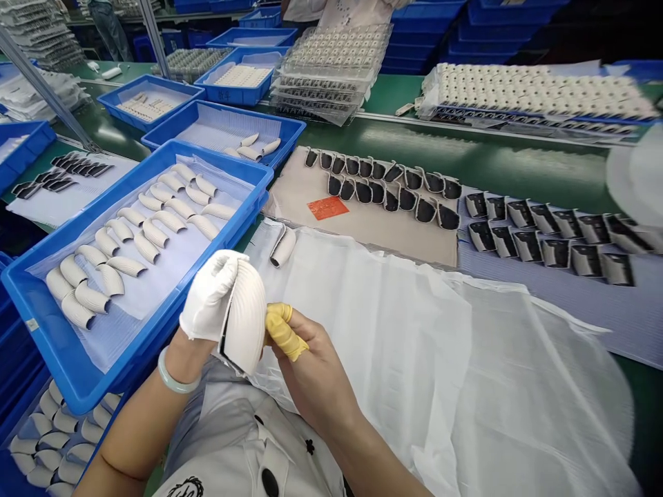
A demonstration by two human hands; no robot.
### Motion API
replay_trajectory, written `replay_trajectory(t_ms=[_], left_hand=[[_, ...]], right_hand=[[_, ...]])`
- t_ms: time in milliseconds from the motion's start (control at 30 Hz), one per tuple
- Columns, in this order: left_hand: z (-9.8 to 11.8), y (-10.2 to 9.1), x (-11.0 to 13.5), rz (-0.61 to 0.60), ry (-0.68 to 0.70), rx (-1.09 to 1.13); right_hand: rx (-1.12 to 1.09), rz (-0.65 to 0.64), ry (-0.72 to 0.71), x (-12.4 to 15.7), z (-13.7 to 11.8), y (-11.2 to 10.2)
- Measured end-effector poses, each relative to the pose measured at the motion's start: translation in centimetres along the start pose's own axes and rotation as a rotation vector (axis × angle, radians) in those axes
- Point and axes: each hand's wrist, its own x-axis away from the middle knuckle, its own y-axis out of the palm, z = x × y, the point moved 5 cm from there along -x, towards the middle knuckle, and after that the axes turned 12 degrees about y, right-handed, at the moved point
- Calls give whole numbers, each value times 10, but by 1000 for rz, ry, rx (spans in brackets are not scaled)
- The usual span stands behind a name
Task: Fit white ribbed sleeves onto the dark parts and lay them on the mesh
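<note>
My left hand [210, 293], in a white glove, is closed on a curved cream ribbed shell piece [246, 321] with a dark inner edge, held upright in front of my body. At its right side my right hand [305, 352] wears yellow finger cots on thumb and forefinger, which pinch the shell's edge; the fingertips are partly hidden behind it. A similar shell with a dark inside [283, 247] lies on the white sheet [383, 324] just beyond my hands.
To the left, a blue tray [170, 293] holds several cream shells on a white liner. Dark-lined pieces stand in rows on a beige board [290, 183] and a lilac sheet [497, 290]. Stacked clear trays [331, 76] and a person [352, 12] are at the back.
</note>
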Motion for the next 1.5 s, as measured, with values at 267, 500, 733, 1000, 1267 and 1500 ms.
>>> replay_trajectory(t_ms=[267, 500, 733, 1000, 1267, 1500], left_hand=[[48, -14, -6, 47, 303, -385], [59, -1, -10, -93, 374, -635], [57, 1, -12, -191, 416, -614], [56, -1, -12, -289, 405, -562], [51, 2, -5, -153, 366, -530], [38, 2, 7, -343, 94, -340]], right_hand=[[75, 57, 131, 6, -1, -9], [85, -75, 169, -1, -1, 0], [95, -47, 177, -7, 3, -13], [107, -267, 182, -5, 0, -3], [-46, -244, 131, -7, 7, -3], [-193, -229, 102, -8, 10, -11]])
